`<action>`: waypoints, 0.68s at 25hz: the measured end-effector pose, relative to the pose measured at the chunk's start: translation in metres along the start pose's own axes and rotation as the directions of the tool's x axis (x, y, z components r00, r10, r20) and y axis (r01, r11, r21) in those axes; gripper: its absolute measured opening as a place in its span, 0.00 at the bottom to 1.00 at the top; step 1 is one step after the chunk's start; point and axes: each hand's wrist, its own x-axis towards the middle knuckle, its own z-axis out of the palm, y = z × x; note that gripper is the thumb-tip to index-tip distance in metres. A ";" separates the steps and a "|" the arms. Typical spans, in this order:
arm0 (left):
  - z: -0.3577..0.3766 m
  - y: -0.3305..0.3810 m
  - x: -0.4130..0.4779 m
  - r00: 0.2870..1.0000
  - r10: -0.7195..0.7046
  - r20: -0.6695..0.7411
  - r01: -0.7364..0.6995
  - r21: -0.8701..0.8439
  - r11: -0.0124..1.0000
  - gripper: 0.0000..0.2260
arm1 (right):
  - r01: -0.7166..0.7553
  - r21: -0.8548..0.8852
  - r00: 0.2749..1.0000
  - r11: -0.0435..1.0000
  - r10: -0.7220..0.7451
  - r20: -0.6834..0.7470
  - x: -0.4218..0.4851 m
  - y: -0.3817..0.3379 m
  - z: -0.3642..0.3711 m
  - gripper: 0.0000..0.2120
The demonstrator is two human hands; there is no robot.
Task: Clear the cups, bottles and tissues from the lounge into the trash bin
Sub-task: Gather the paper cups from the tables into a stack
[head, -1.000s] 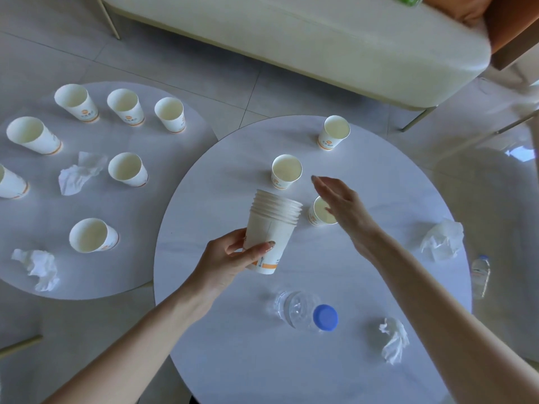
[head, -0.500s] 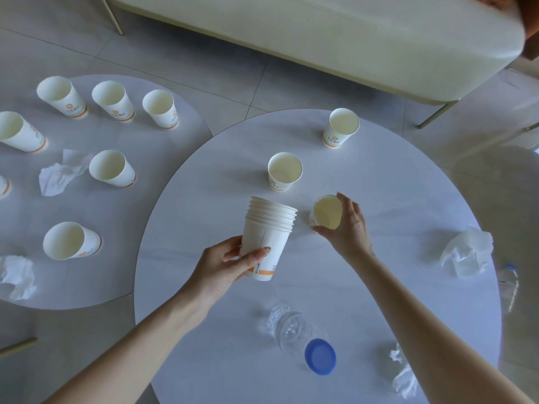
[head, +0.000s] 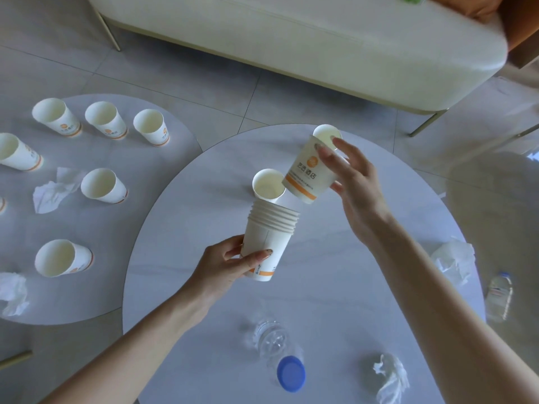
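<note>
- Head view: grips nested cup stack [head: 269,237] in left hand [head: 230,266], fingers and thumb curled round its lower half, above round table [head: 350,287].
- Pinches single cup [head: 306,173] in right hand [head: 354,182], tilted, base near stack rim.
- Shows loose cup [head: 267,185] standing on table just behind stack, bottle [head: 280,354] lying near front edge.

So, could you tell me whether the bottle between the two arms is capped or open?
Capped: the bottle has a blue cap covering its top.
</note>
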 end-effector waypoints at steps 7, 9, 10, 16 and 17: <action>0.009 0.015 -0.001 1.000 0.012 0.009 -0.012 0.001 1.000 0.08 | -0.074 -0.117 0.984 0.990 0.092 0.151 -0.004 0.005 0.017 0.38; 0.009 0.018 0.001 1.000 0.016 -0.002 -0.016 -0.005 1.000 0.07 | -0.086 -0.133 0.976 0.987 0.110 0.186 -0.006 0.007 0.018 0.37; 0.009 0.019 0.003 1.000 0.019 -0.007 -0.019 -0.006 1.000 0.07 | -0.089 -0.145 0.970 0.985 0.119 0.211 -0.007 0.007 0.020 0.37; 0.001 0.025 0.014 0.999 0.031 -0.015 -0.032 -0.024 0.999 0.07 | -0.072 -0.219 0.918 0.973 0.151 0.368 -0.009 0.014 0.030 0.31; -0.002 0.025 0.016 1.000 0.029 -0.013 -0.029 -0.026 0.999 0.08 | -0.067 -0.197 0.913 0.978 0.140 0.384 -0.006 0.016 0.031 0.28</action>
